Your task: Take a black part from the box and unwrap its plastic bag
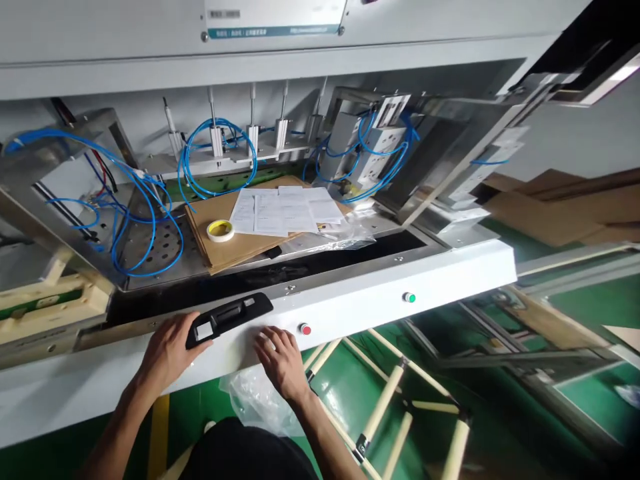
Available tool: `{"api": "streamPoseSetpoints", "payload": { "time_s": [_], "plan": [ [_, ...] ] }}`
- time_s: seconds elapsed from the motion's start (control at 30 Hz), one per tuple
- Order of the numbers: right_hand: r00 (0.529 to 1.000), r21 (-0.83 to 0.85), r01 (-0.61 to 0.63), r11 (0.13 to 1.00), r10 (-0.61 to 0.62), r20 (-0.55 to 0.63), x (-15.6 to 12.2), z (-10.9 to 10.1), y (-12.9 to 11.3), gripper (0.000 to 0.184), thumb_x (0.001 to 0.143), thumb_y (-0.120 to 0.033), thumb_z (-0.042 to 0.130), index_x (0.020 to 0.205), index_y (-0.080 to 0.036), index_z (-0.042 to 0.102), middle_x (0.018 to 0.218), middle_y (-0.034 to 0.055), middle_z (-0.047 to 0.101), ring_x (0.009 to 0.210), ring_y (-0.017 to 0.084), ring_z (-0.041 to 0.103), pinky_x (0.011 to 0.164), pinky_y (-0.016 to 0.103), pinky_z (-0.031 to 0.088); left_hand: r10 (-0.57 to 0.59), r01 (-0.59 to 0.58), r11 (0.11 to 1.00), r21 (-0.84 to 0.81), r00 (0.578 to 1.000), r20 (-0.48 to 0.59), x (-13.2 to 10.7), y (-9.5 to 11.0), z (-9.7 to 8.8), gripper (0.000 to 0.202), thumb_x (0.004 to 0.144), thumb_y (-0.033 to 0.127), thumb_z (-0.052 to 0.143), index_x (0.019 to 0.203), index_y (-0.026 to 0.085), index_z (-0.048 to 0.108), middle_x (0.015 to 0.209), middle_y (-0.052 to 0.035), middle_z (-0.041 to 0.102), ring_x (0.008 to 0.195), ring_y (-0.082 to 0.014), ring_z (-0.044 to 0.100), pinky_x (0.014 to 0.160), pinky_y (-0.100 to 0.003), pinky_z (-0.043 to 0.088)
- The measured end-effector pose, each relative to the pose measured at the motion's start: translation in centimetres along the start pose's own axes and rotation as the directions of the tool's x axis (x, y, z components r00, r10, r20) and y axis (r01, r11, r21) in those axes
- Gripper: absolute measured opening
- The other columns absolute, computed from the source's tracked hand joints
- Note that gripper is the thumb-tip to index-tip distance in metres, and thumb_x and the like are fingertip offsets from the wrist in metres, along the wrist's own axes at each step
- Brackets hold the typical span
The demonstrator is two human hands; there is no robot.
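A black plastic trim panel [231, 316] with rectangular openings lies slantwise at the machine's white front rail [360, 293]. My left hand [173, 347] grips its left end, thumb below and fingers over the top. My right hand [281, 360] rests on the rail's face, just below the panel's right end and apart from it. Its fingers are a little bent and apart, with nothing seen in them. Close to its right is a red button [305, 329]; a green button [409, 297] sits farther along the rail.
Inside the machine, brown cardboard [215, 257] carries paper sheets [285, 212] and a tape roll [220, 231]. Blue air hoses [150, 247] loop around metal fixtures. Under the rail are a clear plastic bag [260, 403] and a cream tube frame [383, 400]. More cardboard [565, 207] lies at right.
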State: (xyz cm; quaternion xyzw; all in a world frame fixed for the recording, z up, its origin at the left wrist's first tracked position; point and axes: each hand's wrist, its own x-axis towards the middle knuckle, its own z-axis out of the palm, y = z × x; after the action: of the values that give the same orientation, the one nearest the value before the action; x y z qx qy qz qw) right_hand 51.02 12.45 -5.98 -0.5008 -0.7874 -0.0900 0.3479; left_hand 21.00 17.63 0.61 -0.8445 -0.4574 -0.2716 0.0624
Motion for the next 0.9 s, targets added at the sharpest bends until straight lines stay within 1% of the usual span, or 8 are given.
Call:
{"api": "streamPoseSetpoints", "payload": {
  "time_s": [0.1, 0.27, 0.43, 0.6, 0.7, 0.77, 0.83, 0.9],
  "plan": [
    [1.0, 0.039, -0.006, 0.999, 0.005, 0.008, -0.7, 0.8, 1.2, 0.026, 0.112, -0.022, 0.053, 0.126, -0.025, 0.075, 0.122, 0.0074, 0.081, 0.121, 0.023, 0.069, 0.103, 0.041, 0.05, 0.03, -0.026, 0.998, -0.055, 0.997, 0.074, 2.1, 0.5, 1.9, 0.04, 0.103, 0.047, 0.068, 0.133, 0.022, 0.057, 0.124, -0.0122, 0.073, 0.115, -0.0321, 0.073, 0.098, -0.046, 0.064],
    [1.0, 0.095, -0.017, 0.995, 0.019, -0.017, -1.1, 1.3, 1.6, 0.03, 0.112, -0.02, 0.05, 0.128, -0.025, 0.075, 0.121, 0.0067, 0.082, 0.118, 0.023, 0.069, 0.103, 0.041, 0.048, 0.029, -0.014, 0.992, -0.129, 0.993, 0.114, 3.7, 1.0, 4.2, 0.053, 0.089, 0.028, 0.086, 0.133, 0.022, 0.057, 0.127, -0.0113, 0.07, 0.118, -0.0326, 0.071, 0.103, -0.048, 0.063],
    [0.999, 0.116, -0.033, 0.993, 0.035, -0.015, -0.9, 1.4, 1.5, 0.032, 0.112, -0.02, 0.051, 0.135, -0.025, 0.073, 0.12, 0.0071, 0.081, 0.119, 0.024, 0.067, 0.102, 0.041, 0.047, 0.055, -0.031, 0.985, -0.172, 0.989, 0.137, 4.2, 0.7, 5.2, 0.052, 0.088, 0.028, 0.087, 0.131, 0.023, 0.059, 0.127, -0.0109, 0.07, 0.119, -0.0324, 0.07, 0.102, -0.049, 0.063],
    [0.999, 0.09, -0.041, 0.995, 0.042, -0.006, -0.6, 0.9, 1.2, 0.027, 0.111, -0.017, 0.052, 0.125, -0.025, 0.074, 0.118, 0.0055, 0.081, 0.113, 0.023, 0.068, 0.103, 0.042, 0.045, 0.036, -0.009, 0.98, -0.2, 0.991, 0.132, 4.1, 0.7, 6.4, 0.046, 0.091, 0.032, 0.082, 0.131, 0.024, 0.06, 0.128, -0.0111, 0.071, 0.12, -0.0326, 0.071, 0.102, -0.049, 0.063],
    [0.999, 0.069, -0.032, 0.997, 0.033, -0.015, 0.0, 0.2, 1.0, 0.021, 0.11, -0.015, 0.054, 0.114, -0.022, 0.073, 0.115, 0.0051, 0.081, 0.108, 0.022, 0.067, 0.103, 0.041, 0.044, 0.038, -0.019, 0.982, -0.186, 0.994, 0.099, 4.3, 0.7, 5.9, 0.058, 0.092, 0.038, 0.081, 0.142, 0.024, 0.057, 0.138, -0.0133, 0.069, 0.126, -0.0347, 0.068, 0.109, -0.053, 0.059],
    [0.999, 0.069, -0.03, 0.997, 0.031, -0.016, 0.7, -0.5, 0.8, 0.019, 0.11, -0.015, 0.054, 0.113, -0.022, 0.072, 0.111, 0.0051, 0.08, 0.103, 0.022, 0.066, 0.103, 0.04, 0.043, 0.011, -0.005, 0.985, -0.174, 0.999, 0.033, 4.0, 0.4, 4.8, 0.066, 0.095, 0.044, 0.078, 0.151, 0.023, 0.051, 0.147, -0.0154, 0.064, 0.134, -0.036, 0.064, 0.112, -0.054, 0.056],
    [1.0, 0.073, -0.023, 0.997, 0.024, -0.015, 1.6, -1.2, 0.6, 0.02, 0.11, -0.015, 0.053, 0.116, -0.022, 0.071, 0.106, 0.0046, 0.079, 0.098, 0.022, 0.064, 0.101, 0.04, 0.043, -0.038, 0.023, 0.985, -0.171, 0.996, -0.082, 2.7, 0.2, 3.5, 0.067, 0.099, 0.051, 0.071, 0.154, 0.021, 0.049, 0.148, -0.0169, 0.063, 0.135, -0.0359, 0.063, 0.111, -0.053, 0.056],
    [1.0, 0.078, -0.011, 0.997, 0.013, -0.017, 2.6, -1.9, 0.5, 0.021, 0.111, -0.015, 0.052, 0.118, -0.022, 0.071, 0.102, 0.0047, 0.078, 0.094, 0.022, 0.063, 0.099, 0.04, 0.043, -0.044, 0.02, 0.988, -0.15, 0.986, -0.161, 0.6, 0.4, 2.4, 0.064, 0.099, 0.058, 0.069, 0.148, 0.02, 0.054, 0.139, -0.0173, 0.068, 0.128, -0.0353, 0.066, 0.105, -0.051, 0.057]
  ]
}}
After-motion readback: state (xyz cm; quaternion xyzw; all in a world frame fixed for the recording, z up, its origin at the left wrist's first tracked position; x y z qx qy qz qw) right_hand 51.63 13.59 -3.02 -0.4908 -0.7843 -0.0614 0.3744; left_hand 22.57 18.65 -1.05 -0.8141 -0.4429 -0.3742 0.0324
